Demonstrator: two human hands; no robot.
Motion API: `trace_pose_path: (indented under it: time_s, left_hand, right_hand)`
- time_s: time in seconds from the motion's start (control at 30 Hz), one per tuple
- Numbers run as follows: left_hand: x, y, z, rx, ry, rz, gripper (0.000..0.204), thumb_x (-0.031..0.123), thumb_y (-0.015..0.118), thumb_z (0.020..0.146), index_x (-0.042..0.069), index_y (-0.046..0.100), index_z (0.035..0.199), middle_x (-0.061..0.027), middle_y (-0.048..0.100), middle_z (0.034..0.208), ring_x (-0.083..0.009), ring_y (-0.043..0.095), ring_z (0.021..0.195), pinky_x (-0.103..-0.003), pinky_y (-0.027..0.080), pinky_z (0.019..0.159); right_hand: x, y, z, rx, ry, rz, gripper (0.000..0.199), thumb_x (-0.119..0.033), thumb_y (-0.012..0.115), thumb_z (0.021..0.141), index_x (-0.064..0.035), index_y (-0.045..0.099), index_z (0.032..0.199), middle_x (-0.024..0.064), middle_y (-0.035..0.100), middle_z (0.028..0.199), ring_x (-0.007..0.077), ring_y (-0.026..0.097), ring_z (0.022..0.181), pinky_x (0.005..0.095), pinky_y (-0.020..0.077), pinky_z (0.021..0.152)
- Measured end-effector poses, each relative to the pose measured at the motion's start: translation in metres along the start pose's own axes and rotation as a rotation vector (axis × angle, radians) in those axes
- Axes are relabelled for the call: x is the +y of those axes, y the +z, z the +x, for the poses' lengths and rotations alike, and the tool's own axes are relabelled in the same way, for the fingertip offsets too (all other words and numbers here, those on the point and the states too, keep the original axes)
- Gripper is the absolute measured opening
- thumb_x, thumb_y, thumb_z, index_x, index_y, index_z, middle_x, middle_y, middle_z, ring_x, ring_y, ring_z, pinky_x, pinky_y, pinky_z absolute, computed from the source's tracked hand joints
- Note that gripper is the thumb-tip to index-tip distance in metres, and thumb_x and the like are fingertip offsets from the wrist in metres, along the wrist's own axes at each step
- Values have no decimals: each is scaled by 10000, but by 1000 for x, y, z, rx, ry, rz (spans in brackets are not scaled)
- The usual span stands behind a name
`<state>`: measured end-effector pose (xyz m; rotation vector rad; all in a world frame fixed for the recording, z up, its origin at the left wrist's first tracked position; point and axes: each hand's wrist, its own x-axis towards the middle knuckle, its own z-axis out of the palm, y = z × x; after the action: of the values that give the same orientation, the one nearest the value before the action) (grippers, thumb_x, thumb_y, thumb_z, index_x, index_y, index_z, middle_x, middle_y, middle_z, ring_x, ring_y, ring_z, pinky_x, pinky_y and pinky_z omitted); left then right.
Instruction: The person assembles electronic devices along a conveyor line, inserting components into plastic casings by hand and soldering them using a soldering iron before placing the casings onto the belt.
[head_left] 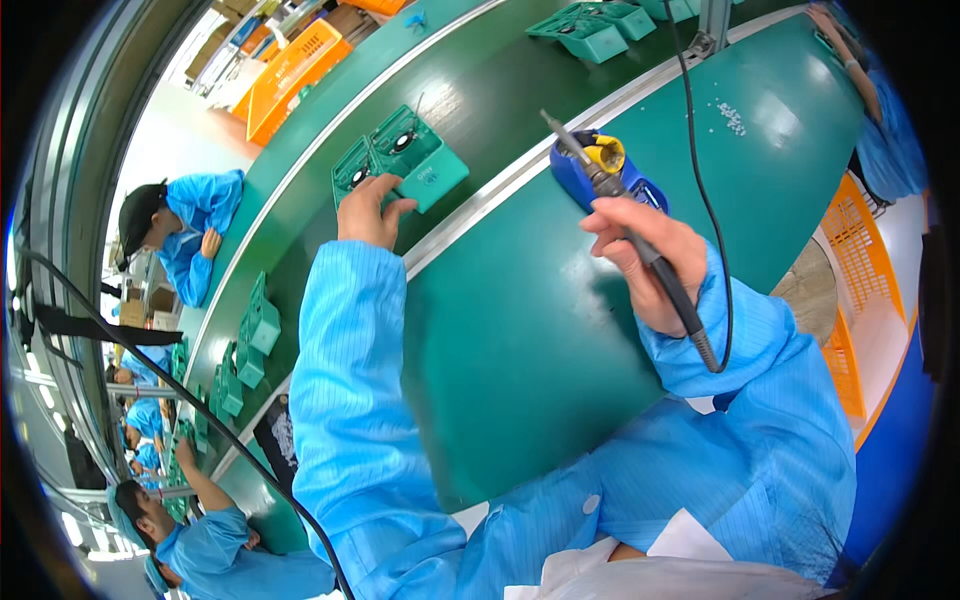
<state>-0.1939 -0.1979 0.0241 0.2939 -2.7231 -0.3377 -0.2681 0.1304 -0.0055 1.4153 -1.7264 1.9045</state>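
My right hand (660, 255) grips a soldering iron (606, 184) by its dark handle. Its metal tip points up and to the left, and a black cord loops from the handle's lower end. Just beyond that hand is a blue iron stand (648, 192) with a yellow-rimmed opening. At the conveyor my left hand (370, 212) has its fingers curled over the near left edge of a green plastic tray (440, 172), thumb beside the wall. Round black parts with light centres, perhaps small speakers, lie in the tray; a thin wire sticks up from it.
A metal rail (480, 205) separates the green bench (510, 400) from the conveyor. More green trays (590, 38) stand farther along the belt. Small white pieces (732, 118) lie scattered at right. Orange crates (295, 80) stand beyond the line. Co-workers in blue sit left and far right.
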Motion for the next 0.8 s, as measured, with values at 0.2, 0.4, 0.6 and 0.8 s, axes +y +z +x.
trace_pose_path:
  time_s: [0.2,0.4,0.6,0.8]
  left_hand:
    - [-53,56,45,83,-67,184,434,170,797,710,124,673,1123,-141,643,1089,-334,637,950,-424,513,833]
    - [-63,24,12,219,-17,329,587,308,765,771,185,572,1312,-176,573,1265,-366,551,1157,-422,459,968]
    - [-206,-103,-114,-22,-454,412,579,409,772,741,147,631,1238,-190,623,1171,-366,585,1101,-440,459,963]
    - [-290,-148,-247,-168,-873,352,854,313,804,726,136,389,1452,-217,598,1256,-330,575,1183,-429,464,975]
  right_hand:
    - [5,11,7,-41,-64,-138,383,68,682,768,45,618,1146,181,685,888,310,692,788,344,544,701]
    - [12,6,-4,-64,66,-147,336,44,643,839,33,592,1171,174,694,919,241,678,745,320,543,704]
    - [6,-1,-5,-236,-104,-190,308,-79,600,925,21,545,1210,203,679,956,248,667,711,327,546,661]
    - [13,1,-13,-307,-169,-222,325,-153,560,966,10,520,1244,238,662,955,276,663,692,360,543,621]
